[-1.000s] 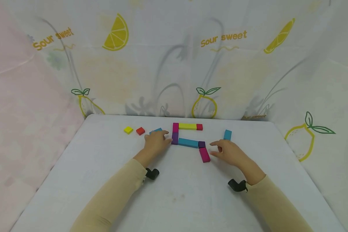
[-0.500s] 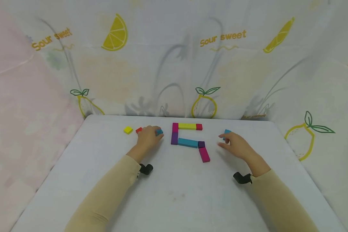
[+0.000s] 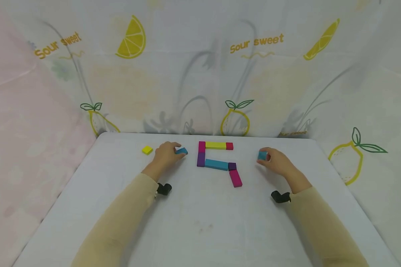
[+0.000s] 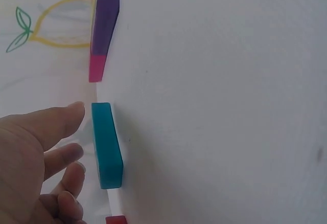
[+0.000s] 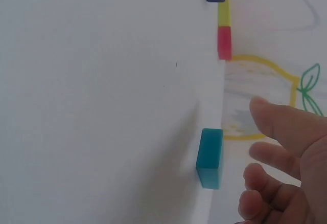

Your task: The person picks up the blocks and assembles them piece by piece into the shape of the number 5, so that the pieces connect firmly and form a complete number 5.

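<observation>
Toward the far edge of the white tabletop (image 3: 200,230), a person's left hand (image 3: 165,155) has its thumb and fingers parted around a flat blue rectangular block (image 3: 181,151), in the left half; the left wrist view shows a gap between the fingertips and that block. The right hand (image 3: 277,161), nearer the right edge, likewise spreads thumb and fingers around a short blue oblong block (image 3: 262,155), with a gap visible in the right wrist view. Both blocks rest on the tabletop. Between the hands, near the middle of the far edge, an upright magenta block (image 3: 202,147) in the layout meets a purple block (image 3: 201,159) at its near end. From the magenta one a long yellow bar (image 3: 215,145) runs rightward along the far edge to a small red block (image 3: 229,146); from the purple one a long blue bar (image 3: 216,164) runs rightward to a dark purple cube (image 3: 232,166), below which a magenta bar (image 3: 235,178) slants toward the near edge. A yellow square block (image 3: 147,150) lies toward the far left corner, and a red piece (image 4: 116,220) shows partly in the left wrist view. Behind the far edge hangs a pale lemon-printed cloth (image 3: 200,74).
</observation>
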`<state>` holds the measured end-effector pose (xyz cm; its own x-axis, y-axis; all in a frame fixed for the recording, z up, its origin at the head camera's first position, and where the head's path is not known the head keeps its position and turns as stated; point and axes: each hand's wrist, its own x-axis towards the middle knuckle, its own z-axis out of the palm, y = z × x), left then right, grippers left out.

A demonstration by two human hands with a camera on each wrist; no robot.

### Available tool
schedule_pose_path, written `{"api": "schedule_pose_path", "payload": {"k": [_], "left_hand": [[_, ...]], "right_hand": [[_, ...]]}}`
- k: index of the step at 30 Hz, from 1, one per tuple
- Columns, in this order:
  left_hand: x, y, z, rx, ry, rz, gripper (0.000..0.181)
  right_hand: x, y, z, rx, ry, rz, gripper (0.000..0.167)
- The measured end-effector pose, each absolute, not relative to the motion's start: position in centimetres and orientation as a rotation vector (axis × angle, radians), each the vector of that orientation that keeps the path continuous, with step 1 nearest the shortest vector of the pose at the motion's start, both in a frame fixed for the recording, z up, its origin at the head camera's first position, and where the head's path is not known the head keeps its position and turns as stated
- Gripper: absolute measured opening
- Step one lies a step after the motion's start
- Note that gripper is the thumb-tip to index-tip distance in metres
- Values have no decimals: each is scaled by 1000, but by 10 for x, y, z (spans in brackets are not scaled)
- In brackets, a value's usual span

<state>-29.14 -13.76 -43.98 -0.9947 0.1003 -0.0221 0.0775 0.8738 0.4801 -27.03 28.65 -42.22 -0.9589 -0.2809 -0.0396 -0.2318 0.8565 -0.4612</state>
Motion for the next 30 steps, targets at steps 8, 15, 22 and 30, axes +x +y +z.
{"api": "schedule_pose_path", "payload": {"k": [8, 15, 22, 30], "left_hand": [[-297, -144, -439, 133, 2963, 744, 47], [-297, -148, -439, 113, 2927, 777, 39], [-298, -149, -443, 113, 2929, 790, 37], [-296, -152, -445, 122, 2939, 779, 36]], "right_hand": [[-281, 295, -420, -332, 2833, -700, 68], [-288, 303, -426, -272, 2805, -698, 71], [-290, 306, -427, -252, 2792, -715, 67], [-290, 305, -427, -231, 2778, -705, 67]]}}
